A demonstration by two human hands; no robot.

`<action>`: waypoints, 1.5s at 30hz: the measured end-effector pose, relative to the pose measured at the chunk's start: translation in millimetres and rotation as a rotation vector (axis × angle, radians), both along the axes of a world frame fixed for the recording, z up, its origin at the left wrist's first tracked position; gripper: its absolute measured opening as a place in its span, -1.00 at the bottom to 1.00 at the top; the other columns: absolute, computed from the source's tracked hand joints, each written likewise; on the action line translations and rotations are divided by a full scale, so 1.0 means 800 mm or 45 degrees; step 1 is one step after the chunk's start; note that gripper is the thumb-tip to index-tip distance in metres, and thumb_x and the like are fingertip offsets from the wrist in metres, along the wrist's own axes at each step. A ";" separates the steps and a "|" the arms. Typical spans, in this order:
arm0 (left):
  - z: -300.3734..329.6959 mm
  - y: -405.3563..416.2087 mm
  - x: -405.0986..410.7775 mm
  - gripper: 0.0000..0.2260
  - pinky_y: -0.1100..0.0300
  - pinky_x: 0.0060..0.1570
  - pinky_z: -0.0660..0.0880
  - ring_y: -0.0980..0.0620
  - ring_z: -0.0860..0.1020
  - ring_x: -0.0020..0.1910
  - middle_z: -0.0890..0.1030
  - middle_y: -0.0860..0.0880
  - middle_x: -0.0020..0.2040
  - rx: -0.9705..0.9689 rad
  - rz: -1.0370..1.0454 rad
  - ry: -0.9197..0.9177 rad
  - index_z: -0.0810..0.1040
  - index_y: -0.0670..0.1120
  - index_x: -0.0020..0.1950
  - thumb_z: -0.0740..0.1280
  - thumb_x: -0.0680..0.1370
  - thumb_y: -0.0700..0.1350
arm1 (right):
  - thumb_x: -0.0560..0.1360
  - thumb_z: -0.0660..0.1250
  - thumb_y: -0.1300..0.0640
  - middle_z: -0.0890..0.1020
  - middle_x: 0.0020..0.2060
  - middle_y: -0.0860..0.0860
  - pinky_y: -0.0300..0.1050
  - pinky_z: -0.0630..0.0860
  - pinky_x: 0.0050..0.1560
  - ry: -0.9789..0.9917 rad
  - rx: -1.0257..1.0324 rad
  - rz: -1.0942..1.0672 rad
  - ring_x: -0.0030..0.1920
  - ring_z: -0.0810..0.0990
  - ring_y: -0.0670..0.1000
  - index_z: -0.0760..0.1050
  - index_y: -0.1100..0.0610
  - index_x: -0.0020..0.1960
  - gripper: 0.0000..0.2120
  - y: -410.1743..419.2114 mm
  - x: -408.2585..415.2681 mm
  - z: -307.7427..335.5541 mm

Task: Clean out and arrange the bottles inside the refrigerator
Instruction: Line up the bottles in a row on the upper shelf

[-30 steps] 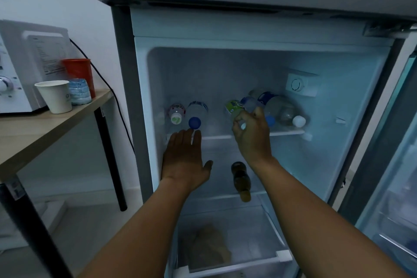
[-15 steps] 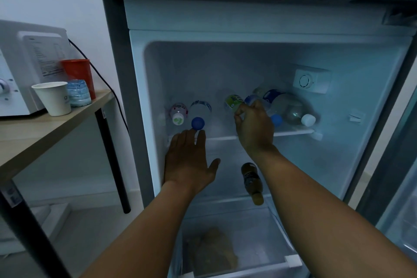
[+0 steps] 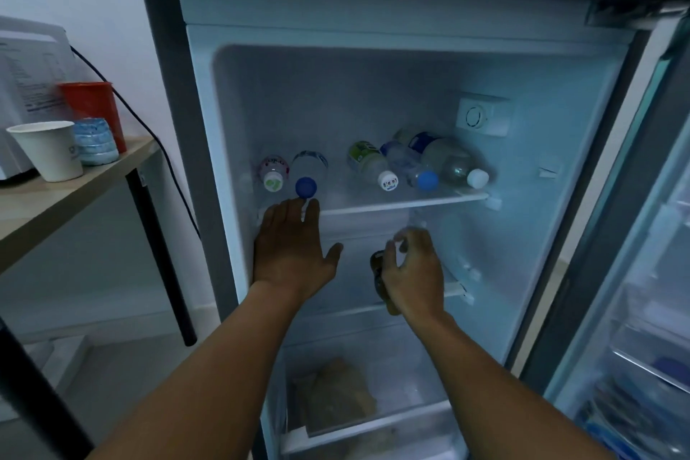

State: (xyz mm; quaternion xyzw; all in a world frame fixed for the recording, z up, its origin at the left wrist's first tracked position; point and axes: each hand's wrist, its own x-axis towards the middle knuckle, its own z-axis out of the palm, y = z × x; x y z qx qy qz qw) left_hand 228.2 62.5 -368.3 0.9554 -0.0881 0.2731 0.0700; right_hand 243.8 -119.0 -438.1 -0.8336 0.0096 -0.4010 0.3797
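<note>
Five bottles (image 3: 373,164) lie on the upper shelf (image 3: 403,202), unsorted; a dark bottle (image 3: 378,265) lies below. Left hand (image 3: 291,246) flat, fingers spread, empty; right hand (image 3: 412,269) curled beside the dark bottle, grip uncertain.

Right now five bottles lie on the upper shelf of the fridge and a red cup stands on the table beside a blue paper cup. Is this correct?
Not quite: the paper cup is white, not blue, as the head view shows. The rest holds: five bottles lie on the upper shelf, and the red cup stands on the table near it.
</note>
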 end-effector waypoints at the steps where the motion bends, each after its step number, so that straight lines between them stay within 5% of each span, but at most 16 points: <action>1: 0.000 -0.001 0.000 -0.29 0.02 0.46 0.10 -0.14 0.25 0.43 0.31 -0.13 0.47 -0.003 -0.007 -0.006 0.20 -0.11 0.53 0.24 0.51 0.26 | 0.53 0.30 0.03 0.49 -0.04 0.03 -0.01 0.52 -0.11 0.165 -0.041 -0.031 -0.03 0.53 0.07 0.44 0.11 0.06 -0.82 -0.004 0.002 -0.016; 5: 0.001 -0.002 -0.001 -0.29 0.01 0.46 0.10 -0.15 0.25 0.43 0.31 -0.14 0.47 -0.014 -0.006 -0.026 0.21 -0.12 0.53 0.24 0.51 0.25 | 0.50 0.34 -0.11 0.51 0.05 0.18 0.05 0.57 -0.04 0.764 -0.103 -0.001 0.07 0.53 0.19 0.32 0.13 0.28 -0.52 -0.014 0.009 -0.055; 11: 0.003 0.000 -0.002 -0.30 0.02 0.49 0.02 -0.14 0.18 0.47 0.24 -0.13 0.51 -0.022 -0.004 -0.010 0.14 -0.10 0.55 0.21 0.54 0.24 | 0.56 0.30 0.13 0.57 0.02 0.25 -0.02 0.54 -0.22 0.872 -0.004 0.027 -0.08 0.62 0.21 0.28 0.21 0.23 -0.67 -0.015 0.010 -0.061; 15: 0.004 0.000 -0.005 -0.30 0.04 0.49 0.00 -0.14 0.14 0.48 0.21 -0.11 0.52 -0.027 0.021 0.013 0.11 -0.09 0.56 0.20 0.54 0.24 | 0.58 0.26 0.12 0.61 -0.15 0.18 -0.18 0.40 -0.42 0.716 0.047 0.056 -0.29 0.57 0.06 0.36 0.21 0.07 -0.82 -0.022 -0.006 -0.040; 21: 0.002 0.000 -0.007 -0.30 0.03 0.48 0.01 -0.14 0.16 0.46 0.23 -0.11 0.50 -0.018 0.021 0.017 0.13 -0.09 0.55 0.20 0.53 0.25 | 0.61 0.17 0.02 0.53 -0.27 0.09 -0.10 0.46 -0.19 0.573 -0.052 -0.027 -0.21 0.57 0.15 0.42 0.17 -0.08 -0.77 -0.037 -0.027 0.018; 28: 0.001 0.001 -0.004 -0.28 0.02 0.50 0.05 -0.14 0.19 0.46 0.26 -0.12 0.49 -0.007 0.005 -0.016 0.15 -0.11 0.54 0.23 0.51 0.26 | 0.57 0.24 -0.06 0.59 -0.35 0.10 -0.08 0.39 -0.28 0.133 -0.036 -0.074 -0.29 0.55 0.19 0.46 0.17 -0.23 -0.67 -0.021 -0.046 0.093; 33: 0.003 -0.001 -0.004 -0.19 0.00 0.50 0.03 -0.14 0.17 0.46 0.25 -0.14 0.49 0.017 -0.032 0.026 0.13 -0.13 0.54 0.26 0.46 0.31 | 0.54 0.27 -0.07 0.44 -0.50 -0.02 -0.12 0.29 -0.32 -0.133 0.170 -0.096 -0.36 0.49 0.12 0.38 0.15 -0.35 -0.61 -0.012 -0.057 0.154; 38: 0.004 0.004 -0.006 -0.10 0.00 0.51 -0.01 -0.14 0.12 0.50 0.19 -0.15 0.53 0.032 -0.036 0.071 0.09 -0.13 0.55 0.30 0.41 0.37 | 0.50 0.34 -0.11 0.46 -0.50 -0.06 -0.17 0.29 -0.25 -0.252 0.388 -0.024 -0.23 0.51 0.13 0.39 0.04 -0.40 -0.62 0.002 -0.062 0.183; 42: 0.004 0.005 -0.007 -0.09 0.00 0.52 -0.02 -0.13 0.10 0.51 0.17 -0.14 0.54 0.033 -0.041 0.093 0.07 -0.12 0.55 0.29 0.41 0.38 | 0.44 0.49 0.00 0.50 -0.44 -0.12 -0.42 0.29 -0.27 -0.306 0.394 0.028 -0.30 0.49 -0.27 0.50 0.16 -0.27 -0.72 0.021 -0.065 0.188; 45: 0.005 0.005 -0.006 -0.07 0.00 0.52 -0.03 -0.13 0.09 0.51 0.16 -0.14 0.55 0.042 -0.038 0.099 0.05 -0.12 0.56 0.30 0.40 0.38 | 0.39 0.53 0.06 0.54 -0.38 -0.05 -0.35 0.36 -0.32 -0.229 0.297 0.130 -0.33 0.49 -0.16 0.51 0.17 -0.20 -0.75 0.032 -0.056 0.178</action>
